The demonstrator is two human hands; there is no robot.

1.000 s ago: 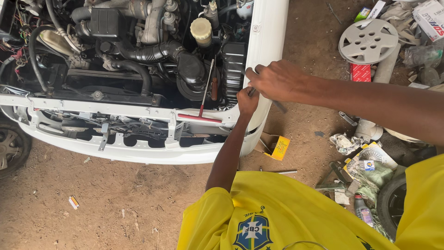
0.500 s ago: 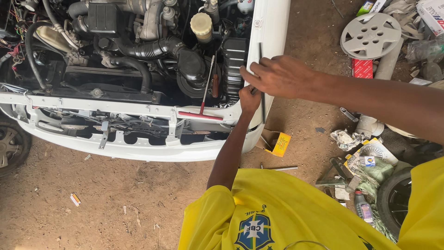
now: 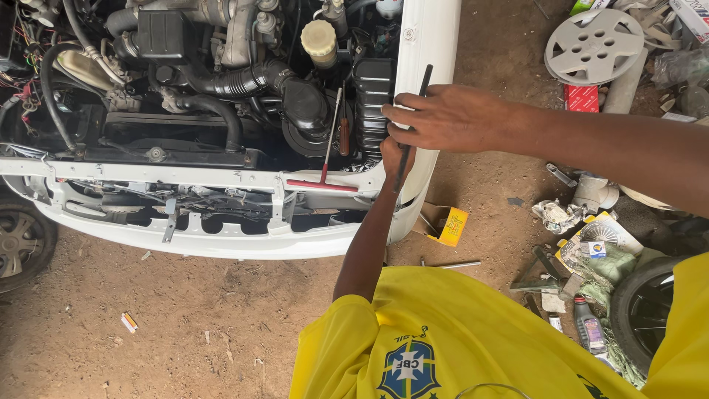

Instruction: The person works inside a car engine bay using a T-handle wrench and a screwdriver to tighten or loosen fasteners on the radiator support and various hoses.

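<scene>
**Both hands on a thin black rod at the car's front corner**

From my seat I see the white car (image 3: 221, 240) filling the upper left of the frame, bonnet off, with its engine bay (image 3: 221, 81) of black hoses open to view. Brown dirt ground (image 3: 148, 325) takes up the lower left. At the upper right lies a grey hubcap (image 3: 594, 46), and scattered litter runs down the right edge, beside a tyre (image 3: 650, 310) at the lower right. A yellow cardboard box (image 3: 452, 225) lies on the dirt just beside the bumper corner.

My right hand (image 3: 450, 118), centre-right of the frame, has its grip closed round a thin black rod (image 3: 422, 85) standing nearly upright against the white wing. My left hand (image 3: 396, 159) is just below it, its grip closed on the rod's lower part. A red-handled T-shaped tool (image 3: 325, 174) rests on the front crossbar, near the left hand.
</scene>
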